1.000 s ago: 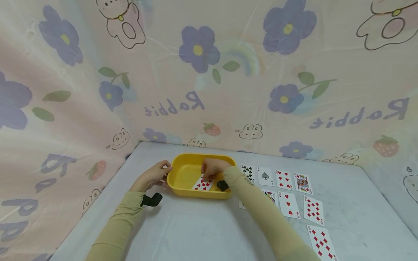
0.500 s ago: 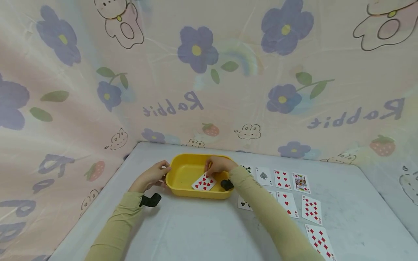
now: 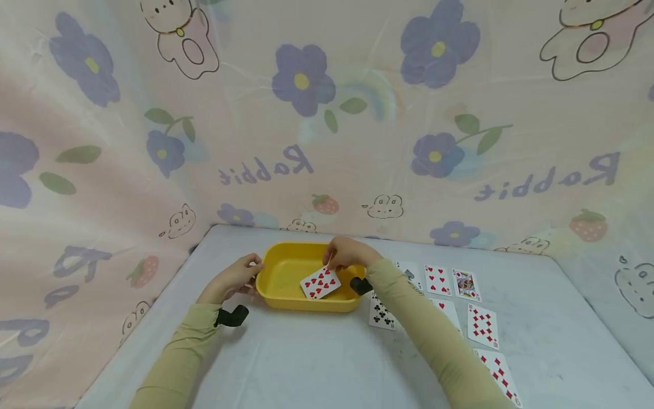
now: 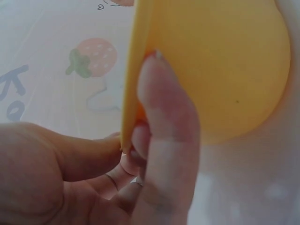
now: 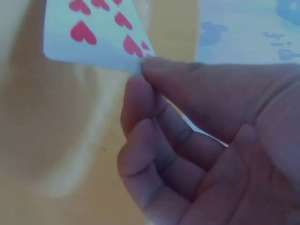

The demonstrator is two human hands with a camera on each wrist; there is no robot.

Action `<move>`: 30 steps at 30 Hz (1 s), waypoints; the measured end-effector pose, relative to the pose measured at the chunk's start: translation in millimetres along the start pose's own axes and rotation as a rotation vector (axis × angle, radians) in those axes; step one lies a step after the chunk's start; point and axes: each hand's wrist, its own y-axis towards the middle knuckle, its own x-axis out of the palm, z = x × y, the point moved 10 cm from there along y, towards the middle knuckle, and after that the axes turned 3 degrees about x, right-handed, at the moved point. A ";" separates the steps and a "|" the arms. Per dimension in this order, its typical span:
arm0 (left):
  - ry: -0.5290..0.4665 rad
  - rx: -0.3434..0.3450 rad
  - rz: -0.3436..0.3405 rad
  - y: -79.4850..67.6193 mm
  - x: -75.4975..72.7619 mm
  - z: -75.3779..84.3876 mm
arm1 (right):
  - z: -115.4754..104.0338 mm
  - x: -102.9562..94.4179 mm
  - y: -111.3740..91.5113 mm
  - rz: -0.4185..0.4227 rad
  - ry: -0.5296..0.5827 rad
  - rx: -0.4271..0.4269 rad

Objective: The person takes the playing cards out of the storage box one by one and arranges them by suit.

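A yellow plastic basin (image 3: 306, 305) stands on the table in the head view. At its left end my left hand (image 3: 230, 279) pinches the rim; in the left wrist view the thumb and the index finger (image 4: 164, 112) lie on opposite sides of the basin wall (image 4: 229, 61). Over the basin's right part my right hand (image 3: 352, 254) pinches a hearts playing card (image 3: 320, 283) by one corner. The right wrist view has that card's corner between thumb and index finger, the other fingers of the right hand (image 5: 201, 136) curled below. Whether the card touches the basin floor I cannot tell.
Several face-up cards lie in rows right of the basin, among them a clubs card (image 3: 380, 314), a hearts card (image 3: 437, 280), a face card (image 3: 465, 284) and a diamonds card (image 3: 482, 325). The right sleeve (image 3: 419, 324) covers some. A patterned curtain (image 3: 357, 187) hangs behind the table.
My right hand has shifted a little to the right and up, and the hearts card is now more fully in sight and turned. The left hand stays at the basin's rim.
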 end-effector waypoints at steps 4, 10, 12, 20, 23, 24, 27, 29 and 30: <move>0.003 0.002 -0.001 -0.9 2.0 -1.9 | 1.6 -16.3 -12.0 0.069 -0.040 -0.027; 0.006 0.008 -0.011 -0.1 4.6 -4.0 | 10.4 -52.0 -49.9 0.242 0.002 -0.125; 0.005 0.012 -0.019 -0.3 5.5 -2.7 | 17.7 -62.7 -67.2 0.296 0.048 -0.158; 0.014 0.027 -0.011 -0.6 1.8 6.7 | 81.0 -70.1 -130.5 0.379 0.320 -0.080; 0.023 0.023 -0.018 -0.2 1.7 7.8 | 108.7 -58.7 -156.3 0.375 0.384 -0.021; 0.026 0.020 -0.019 0.1 1.7 7.8 | 116.6 -55.2 -165.2 0.378 0.392 -0.006; 0.032 0.011 -0.015 1.1 1.6 6.7 | 137.3 -45.1 -190.7 0.390 0.401 0.030; 0.038 0.005 -0.013 1.5 1.6 5.8 | 149.1 -37.9 -205.0 0.391 0.406 0.045; 0.038 0.001 -0.011 1.7 1.7 5.1 | 154.6 -33.9 -211.4 0.389 0.409 0.051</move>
